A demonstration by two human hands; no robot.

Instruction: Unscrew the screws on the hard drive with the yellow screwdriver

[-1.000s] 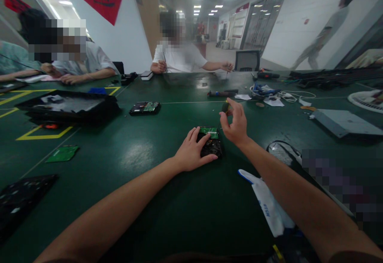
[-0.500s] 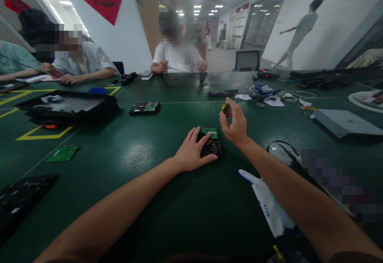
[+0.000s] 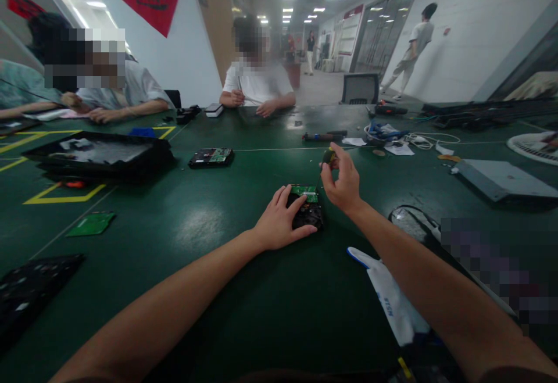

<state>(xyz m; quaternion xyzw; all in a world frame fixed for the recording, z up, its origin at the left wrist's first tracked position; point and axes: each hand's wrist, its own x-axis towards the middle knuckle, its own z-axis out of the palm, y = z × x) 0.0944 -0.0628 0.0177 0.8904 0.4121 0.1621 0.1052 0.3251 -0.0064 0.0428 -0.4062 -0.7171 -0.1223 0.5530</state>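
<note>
A black hard drive (image 3: 307, 215) with a green circuit board (image 3: 308, 191) along its far side lies flat on the table. My left hand (image 3: 282, 218) rests across its left part with spread fingers, the index finger on the board and the thumb along the near edge. My right hand (image 3: 343, 179) is closed around the yellow and dark handle of a screwdriver (image 3: 328, 156). Its thin shaft points down to the right end of the board; the tip is too small to make out.
Another hard drive (image 3: 211, 157) lies farther left, near a black tray (image 3: 100, 159). A loose green board (image 3: 91, 224) is at left. To the right are a grey metal box (image 3: 505, 179) and a white glove (image 3: 390, 296). Co-workers sit across the table (image 3: 209, 290).
The screwdriver handle has turned slightly in my right fingers. My left hand and the hard drive stay put. Across the table, a person's hand moved left; another person walks farther off.
</note>
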